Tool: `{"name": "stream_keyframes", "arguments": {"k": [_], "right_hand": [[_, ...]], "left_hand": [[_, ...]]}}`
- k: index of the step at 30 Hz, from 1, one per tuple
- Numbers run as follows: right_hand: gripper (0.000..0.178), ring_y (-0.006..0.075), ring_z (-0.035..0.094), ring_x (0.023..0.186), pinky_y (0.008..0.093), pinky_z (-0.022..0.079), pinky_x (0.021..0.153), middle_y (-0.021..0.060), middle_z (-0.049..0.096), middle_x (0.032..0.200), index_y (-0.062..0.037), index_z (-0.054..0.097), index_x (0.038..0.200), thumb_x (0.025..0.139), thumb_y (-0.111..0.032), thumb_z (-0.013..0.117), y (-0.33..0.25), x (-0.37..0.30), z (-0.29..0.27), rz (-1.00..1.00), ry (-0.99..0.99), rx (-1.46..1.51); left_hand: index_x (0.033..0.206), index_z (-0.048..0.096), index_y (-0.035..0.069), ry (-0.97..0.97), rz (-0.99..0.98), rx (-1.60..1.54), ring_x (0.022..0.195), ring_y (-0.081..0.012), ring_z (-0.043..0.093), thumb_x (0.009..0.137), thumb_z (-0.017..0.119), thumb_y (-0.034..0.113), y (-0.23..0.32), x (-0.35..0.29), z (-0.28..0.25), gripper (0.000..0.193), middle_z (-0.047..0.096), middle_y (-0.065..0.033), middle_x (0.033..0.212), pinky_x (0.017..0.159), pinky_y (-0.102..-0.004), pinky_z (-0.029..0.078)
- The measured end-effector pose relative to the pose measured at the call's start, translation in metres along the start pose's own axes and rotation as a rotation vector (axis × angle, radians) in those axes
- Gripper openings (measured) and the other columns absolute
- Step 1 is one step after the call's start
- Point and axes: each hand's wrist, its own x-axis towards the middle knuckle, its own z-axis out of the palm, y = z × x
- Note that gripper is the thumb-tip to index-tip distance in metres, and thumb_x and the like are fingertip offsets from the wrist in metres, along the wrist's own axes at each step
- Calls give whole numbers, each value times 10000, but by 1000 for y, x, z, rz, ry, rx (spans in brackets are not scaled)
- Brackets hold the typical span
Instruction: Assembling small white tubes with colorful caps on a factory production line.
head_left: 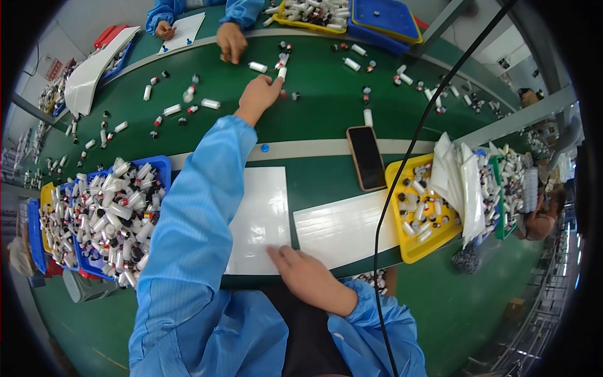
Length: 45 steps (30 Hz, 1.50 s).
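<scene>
Stretched out over the green conveyor belt [326, 122], my left hand [259, 99] has its fingertips closed on a small white bottle [282, 74]. Other small white bottles lie beside it, among them one with a dark cap [257, 66]. My right hand [311, 281] rests at the near end of a glossy white sheet [259, 201], fingers loosely extended and nothing visible in them. To its right lies a second white sheet [342, 235]. Many bottles with black and red parts are scattered along the belt.
A blue bin [165, 168] heaped with bottles stands left. On the right are a yellow bin [412, 254] and a phone [366, 158]. A black cable [411, 146] hangs across the view. Opposite, a co-worker's hand [232, 44] hovers by the belt near a blue lid [386, 22].
</scene>
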Motion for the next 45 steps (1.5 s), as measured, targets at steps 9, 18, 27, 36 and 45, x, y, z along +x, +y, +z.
{"name": "stream_keyframes", "arguments": {"k": [9,18,27,36,45], "right_hand": [[234,302,610,878,376,537,772,149,558,1048,-9,553,939,750,-73,675,-1,-5,11,-2,-27,-61],[204,277,641,795,384,526,699,153,617,949,-2,553,983,844,-71,686,29,10,-34,-55,217,441],[608,175,633,893,327,515,852,98,651,995,-1,435,1315,817,-26,783,58,113,-11,80,770,535],[570,140,657,864,283,532,788,112,684,952,-17,328,1383,916,58,644,87,112,-2,156,846,1252],[597,135,644,888,281,486,823,113,686,973,-18,302,1391,919,-9,667,88,110,-5,224,726,1352]], "left_hand": [[1252,584,25,-37,356,428,1001,-279,656,903,708,398,9,20,9,526,665,-140,1101,839,-399,546],[1229,571,92,-327,-25,-1248,952,-185,631,1071,476,416,55,-152,-54,372,651,-51,1052,839,-362,516],[1139,577,161,-439,-353,-1606,1323,-281,537,1076,308,551,41,-226,-55,477,613,-138,1355,948,-396,518],[1378,513,78,-744,-1,-1629,1354,-328,491,1013,422,184,11,-222,-48,391,543,-228,1420,1111,-443,393],[1401,473,23,-559,69,-1204,1131,-222,654,970,586,1,12,-220,-52,446,663,-164,1248,989,-352,512]]}}
